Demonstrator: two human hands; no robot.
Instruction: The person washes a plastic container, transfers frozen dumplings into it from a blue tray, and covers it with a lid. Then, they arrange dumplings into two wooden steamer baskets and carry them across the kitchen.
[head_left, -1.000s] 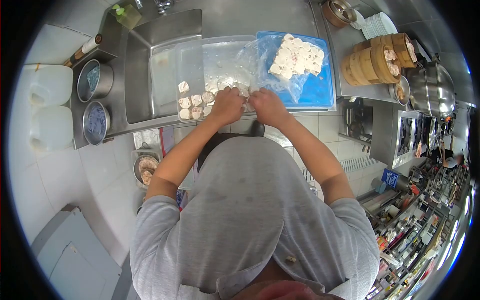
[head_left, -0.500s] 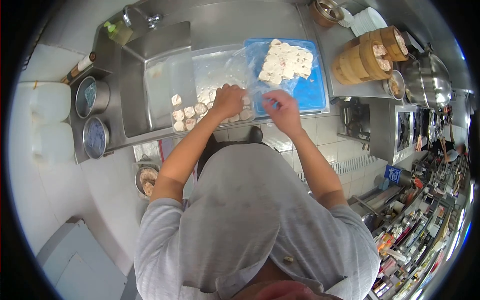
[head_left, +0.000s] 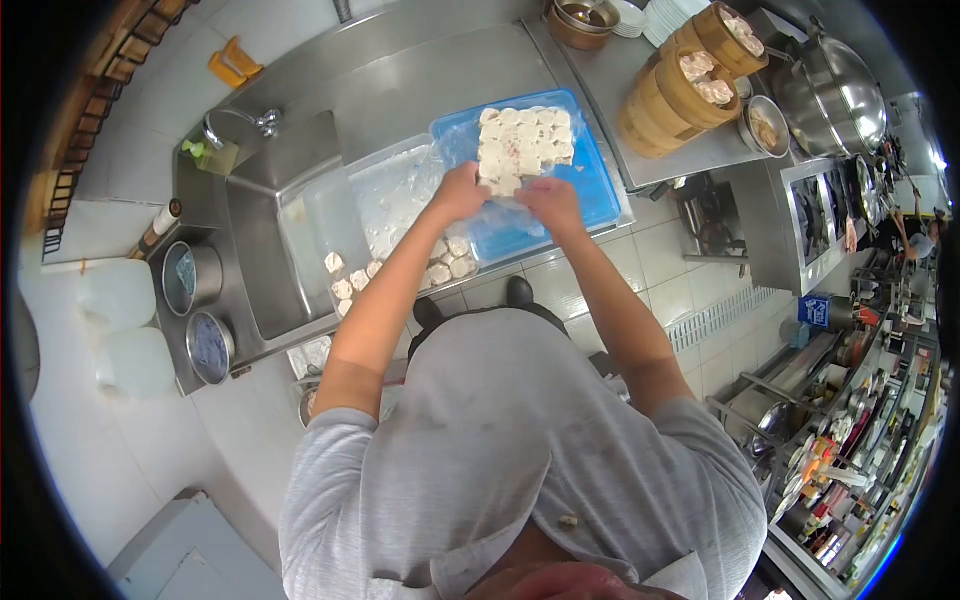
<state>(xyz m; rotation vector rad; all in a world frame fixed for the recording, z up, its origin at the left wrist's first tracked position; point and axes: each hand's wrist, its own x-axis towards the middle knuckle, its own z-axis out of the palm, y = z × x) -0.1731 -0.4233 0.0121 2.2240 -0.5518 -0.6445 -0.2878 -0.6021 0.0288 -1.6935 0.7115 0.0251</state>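
Pale, round-topped dumplings sit packed in a block on a blue tray. My left hand is at the block's near left corner, its fingers curled in against the dumplings. At the near right edge is my right hand, thumb and fingers pinched together; what lies between them is too small to tell. Clear plastic film lies crumpled along the tray's left side and near the hands. Left of it, a translucent tray holds more separate dumplings along its near side, partly hidden by my left forearm.
A steel sink with a tap is to the left. Metal pots stand beyond it. Bamboo steamers holding dumplings, a bowl and stacked plates are on the right counter. A person works far right.
My left hand has moved from the translucent tray up and right to the dumpling block. My right hand has come to the block's near edge. The camera view has shifted.
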